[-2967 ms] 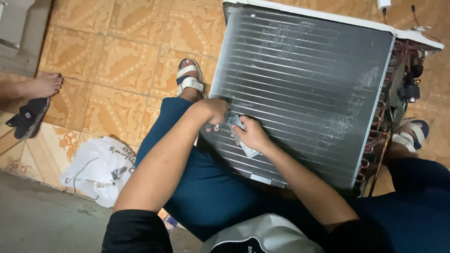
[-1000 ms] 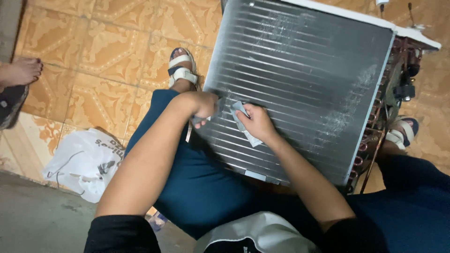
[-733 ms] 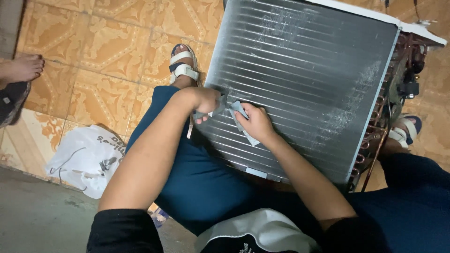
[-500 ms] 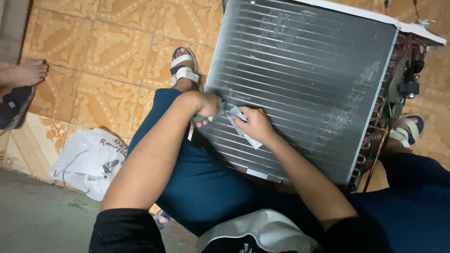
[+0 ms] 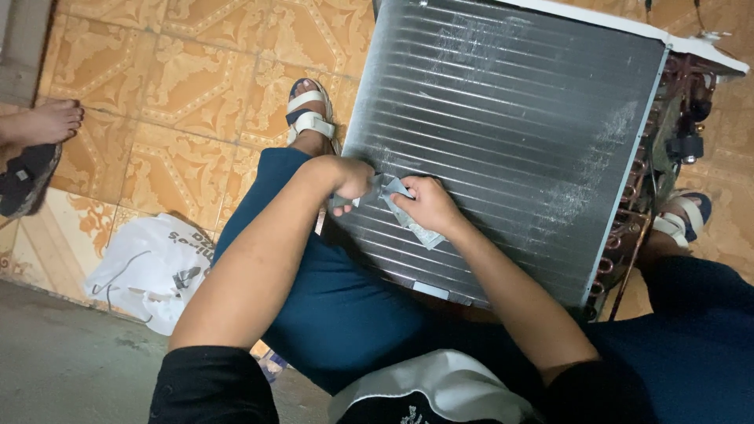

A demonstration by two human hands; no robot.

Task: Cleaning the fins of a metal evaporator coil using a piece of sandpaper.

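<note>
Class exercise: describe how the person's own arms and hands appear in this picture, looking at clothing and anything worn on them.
Both forearms are bare. The left hand and right hand wear no gloves; no watch or ring shows. Short black sleeves cover the upper arms.

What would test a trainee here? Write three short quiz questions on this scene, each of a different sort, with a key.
1. True or false: both hands rest on the finned coil.
2. Which hand presses the grey cloth to the fins? A. left hand B. right hand
3. Fill in: the white plastic bag lies on the ____ floor.

Key: 1 true; 2 B; 3 tiled.
</note>
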